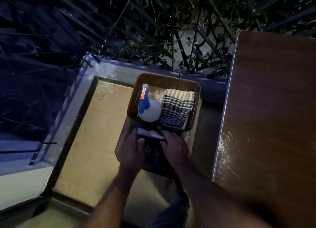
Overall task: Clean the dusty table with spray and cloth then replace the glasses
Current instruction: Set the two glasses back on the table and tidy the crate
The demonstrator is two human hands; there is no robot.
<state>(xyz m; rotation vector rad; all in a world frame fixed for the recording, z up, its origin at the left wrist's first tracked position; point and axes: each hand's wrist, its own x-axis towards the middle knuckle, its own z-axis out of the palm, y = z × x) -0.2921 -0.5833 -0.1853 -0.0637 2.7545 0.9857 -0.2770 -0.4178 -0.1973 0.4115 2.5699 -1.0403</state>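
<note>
A brown woven basket (168, 78) stands on a small brown stool (195, 125) left of the table. In the basket lie a white spray bottle (152, 112) with a blue trigger head and a folded striped cloth (177, 108). Just in front of the basket, my left hand (130, 153) and my right hand (177, 148) both grip one dark object (152, 143) with a pale top edge. It is too dark to tell whether this is the glasses. The brown wooden table (270, 108) fills the right side, with a pale dusty sheen near its left edge.
A yellowish tiled floor (102, 133) lies below the stool, bordered by a grey ledge (119, 70). Dark railings (150, 45) and foliage stand behind it. My knee in blue trousers (171, 214) shows at the bottom.
</note>
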